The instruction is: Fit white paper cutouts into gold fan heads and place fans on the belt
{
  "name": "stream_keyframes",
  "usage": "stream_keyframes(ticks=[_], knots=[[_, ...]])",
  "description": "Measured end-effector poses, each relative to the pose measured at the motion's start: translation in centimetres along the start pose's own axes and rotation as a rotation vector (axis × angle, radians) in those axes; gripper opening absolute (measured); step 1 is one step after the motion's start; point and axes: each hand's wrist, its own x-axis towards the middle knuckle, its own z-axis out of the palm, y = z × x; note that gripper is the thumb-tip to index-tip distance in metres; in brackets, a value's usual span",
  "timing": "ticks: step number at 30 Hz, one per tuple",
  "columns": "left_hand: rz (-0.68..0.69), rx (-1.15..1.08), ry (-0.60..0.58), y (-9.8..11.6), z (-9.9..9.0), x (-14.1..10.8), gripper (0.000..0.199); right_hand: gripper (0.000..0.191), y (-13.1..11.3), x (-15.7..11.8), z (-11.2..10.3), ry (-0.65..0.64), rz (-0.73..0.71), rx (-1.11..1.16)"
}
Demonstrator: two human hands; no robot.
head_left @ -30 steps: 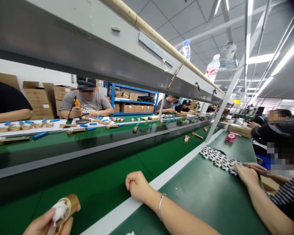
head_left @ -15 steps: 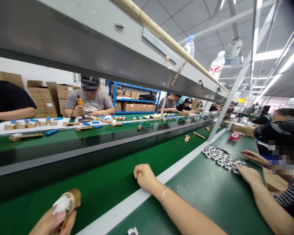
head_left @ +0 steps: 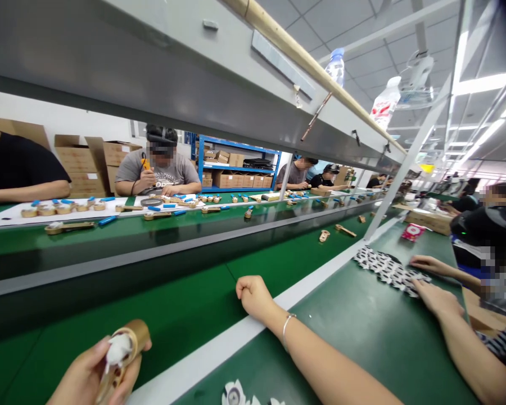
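Note:
My left hand [head_left: 82, 371], low at the left, is wrapped round a gold-coloured part [head_left: 140, 333] with a ring-shaped end. White material [head_left: 118, 349] fills the ring's opening. My right hand [head_left: 253, 295] hangs over the green belt [head_left: 185, 304] near its pale edge strip, fingers curled in; whether anything is inside them is hidden. A bracelet circles that wrist. White pieces with round dark centres [head_left: 233, 395] lie at the bottom edge, between my two arms.
A co-worker's hands [head_left: 436, 292] touch a cluster of white-and-black pieces [head_left: 388, 270] at the right. More gold parts [head_left: 324, 235] lie farther along the belt. Overhead runs a grey shelf [head_left: 152, 73] with bottles; a slanted white post [head_left: 405, 163] stands right of centre. People work across the line.
The view has shifted slightly. My left hand has turned the gold part so its white-filled opening shows more. More white pieces have come into view at the bottom. My right hand stays curled.

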Motion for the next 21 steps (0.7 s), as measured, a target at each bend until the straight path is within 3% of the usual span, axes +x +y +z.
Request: stream_keyframes(ticks=[8, 13, 16, 21], knots=[[0.238, 0.169, -0.074, 0.7, 1.1, -1.7, 0.064, 0.035, 0.4, -0.4, -0.3, -0.008, -0.014, 0.059], [0.200, 0.184, -0.021, 1.6, 2.9, -2.4, 0.067, 0.029, -0.1, -0.5, -0.8, 0.015, -0.016, 0.136], [0.104, 0.090, -0.030, 2.0, 4.8, -3.6, 0.059, 0.021, -3.1, -0.9, -1.3, 0.028, -0.068, 0.193], [-0.077, 0.003, -0.152, 1.2, 6.9, -5.4, 0.047, 0.023, -11.1, -3.7, -2.5, -0.006, -0.267, 0.267]])
